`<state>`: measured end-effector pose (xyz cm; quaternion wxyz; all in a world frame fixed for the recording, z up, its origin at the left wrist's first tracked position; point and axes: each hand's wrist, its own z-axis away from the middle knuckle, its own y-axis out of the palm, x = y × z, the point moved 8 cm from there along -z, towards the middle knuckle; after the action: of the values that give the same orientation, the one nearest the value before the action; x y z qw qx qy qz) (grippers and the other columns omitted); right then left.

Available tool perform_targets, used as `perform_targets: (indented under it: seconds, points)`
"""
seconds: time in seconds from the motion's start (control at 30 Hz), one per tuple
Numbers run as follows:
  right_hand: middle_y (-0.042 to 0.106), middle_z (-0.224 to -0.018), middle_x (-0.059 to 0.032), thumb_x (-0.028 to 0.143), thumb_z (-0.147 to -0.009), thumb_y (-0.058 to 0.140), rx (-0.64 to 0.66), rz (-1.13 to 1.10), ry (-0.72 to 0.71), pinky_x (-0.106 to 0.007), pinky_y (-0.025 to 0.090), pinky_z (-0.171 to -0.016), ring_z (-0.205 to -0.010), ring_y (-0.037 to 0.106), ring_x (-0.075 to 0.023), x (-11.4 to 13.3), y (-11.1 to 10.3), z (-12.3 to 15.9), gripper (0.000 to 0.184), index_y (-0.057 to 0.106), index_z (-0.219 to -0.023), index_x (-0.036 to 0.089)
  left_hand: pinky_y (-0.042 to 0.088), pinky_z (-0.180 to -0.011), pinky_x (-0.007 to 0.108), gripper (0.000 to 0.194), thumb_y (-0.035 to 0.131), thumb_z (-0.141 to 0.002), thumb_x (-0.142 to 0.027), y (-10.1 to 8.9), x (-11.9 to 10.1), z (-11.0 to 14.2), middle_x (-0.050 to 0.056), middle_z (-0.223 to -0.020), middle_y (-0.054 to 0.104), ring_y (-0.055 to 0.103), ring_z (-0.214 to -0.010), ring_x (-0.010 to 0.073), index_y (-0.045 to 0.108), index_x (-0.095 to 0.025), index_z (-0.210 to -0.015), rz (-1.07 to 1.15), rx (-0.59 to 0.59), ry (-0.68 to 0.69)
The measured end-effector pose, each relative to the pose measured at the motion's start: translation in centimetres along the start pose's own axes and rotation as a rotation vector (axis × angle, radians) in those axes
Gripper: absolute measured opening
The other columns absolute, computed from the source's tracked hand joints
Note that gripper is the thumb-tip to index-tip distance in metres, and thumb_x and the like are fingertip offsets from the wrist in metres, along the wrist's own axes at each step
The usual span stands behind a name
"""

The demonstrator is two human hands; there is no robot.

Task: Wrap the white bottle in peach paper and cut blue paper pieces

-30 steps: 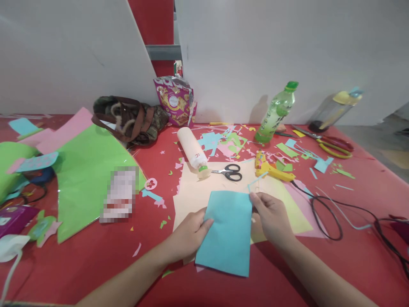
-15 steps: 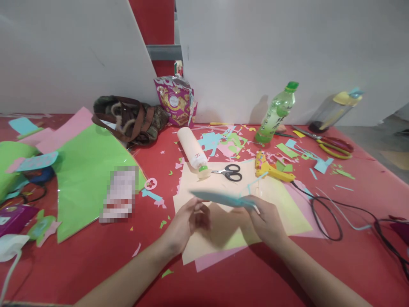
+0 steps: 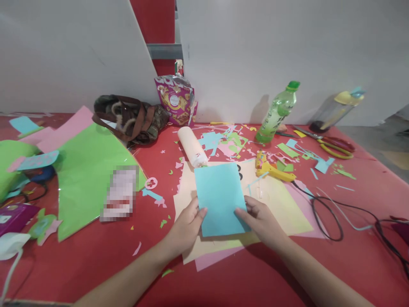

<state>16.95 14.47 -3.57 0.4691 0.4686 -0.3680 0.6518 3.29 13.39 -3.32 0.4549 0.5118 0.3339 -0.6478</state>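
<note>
A plain blue sheet of paper (image 3: pixel 221 200) is held up in front of me, its broad face toward the camera. My left hand (image 3: pixel 187 224) pinches its left edge, thumb in front and fingers behind. On the opposite edge, my right hand (image 3: pixel 260 217) grips it the same way. Beneath lie stacked peach, yellow and pink paper sheets (image 3: pixel 287 209). The blue paper covers most of the black-handled scissors (image 3: pixel 240 171) and the tip of a white glue bottle (image 3: pixel 191 145).
A yellow glue gun (image 3: pixel 276 172) with a black cord lies to the right. Behind it stands a green drink bottle (image 3: pixel 277 113). Paper scraps (image 3: pixel 223 143) litter the red table. Large green paper (image 3: pixel 86 179), a bag (image 3: pixel 131 119) and a snack packet (image 3: pixel 176 100) occupy the left and back.
The blue paper, seen nearly edge-on before, has been tilted so its full face shows. Both hands keep hold of its sides, and it now hides most of the scissors.
</note>
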Motion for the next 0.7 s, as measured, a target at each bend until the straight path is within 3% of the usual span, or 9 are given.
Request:
perform_targets:
  seconds: [0.2, 0.27, 0.4, 0.57, 0.7]
  points:
    - [0.064, -0.071, -0.0014, 0.036, -0.061, 0.064, -0.114, -0.118, -0.014, -0.025, 0.046, -0.061, -0.067, 0.059, -0.0146, 0.3, -1.2, -0.4, 0.029, 0.051, -0.079, 0.018, 0.039, -0.086, 0.034, 0.037, 0.033, -0.085, -0.034, 0.7, -0.5, 0.2, 0.009, -0.118, 0.050, 0.049, -0.102, 0.0216, 0.039, -0.018, -0.118, -0.131, 0.082, 0.015]
    - [0.061, -0.064, 0.0004, 0.036, -0.059, 0.065, -0.167, -0.090, 0.003, -0.023, 0.044, -0.054, -0.059, 0.056, -0.0127, 0.1, -1.7, -0.4, 0.027, 0.052, -0.074, 0.018, 0.040, -0.083, 0.031, 0.035, 0.033, -0.085, -0.034, 0.8, -0.8, 0.3, 0.008, -0.114, 0.052, 0.051, -0.098, 0.0205, 0.041, -0.018, -0.115, -0.161, 0.091, 0.023]
    - [0.041, -0.041, 0.0060, 0.043, -0.064, 0.058, -0.299, -0.004, 0.022, -0.020, 0.033, -0.039, -0.039, 0.039, -0.0069, -0.2, -2.8, -0.1, 0.033, 0.042, -0.050, 0.018, 0.042, -0.073, 0.027, 0.030, 0.031, -0.085, -0.034, 0.9, -0.8, 0.4, 0.006, -0.097, 0.059, 0.054, -0.081, 0.0178, 0.044, -0.018, -0.106, -0.272, 0.086, 0.021]
    - [0.051, -0.051, 0.0035, 0.043, -0.056, 0.064, -0.288, -0.098, 0.001, -0.022, 0.037, -0.043, -0.046, 0.046, -0.0108, 0.1, -2.8, -0.2, 0.030, 0.053, -0.070, 0.018, 0.039, -0.057, 0.025, 0.024, 0.028, -0.085, -0.035, 0.9, -0.4, 0.4, 0.002, -0.074, 0.057, 0.050, -0.062, 0.0156, 0.045, -0.018, -0.087, -0.440, 0.086, 0.008]
    - [0.037, -0.041, 0.0058, 0.048, -0.063, 0.056, -0.411, -0.023, -0.001, -0.021, 0.030, -0.039, -0.039, 0.034, -0.0070, 0.0, -3.9, 0.0, 0.035, 0.042, -0.049, 0.019, 0.037, -0.057, 0.024, 0.025, 0.025, -0.086, -0.035, 1.3, -0.4, 0.6, 0.002, -0.072, 0.054, 0.047, -0.063, 0.0150, 0.044, -0.018, -0.082, -0.441, 0.130, 0.018]
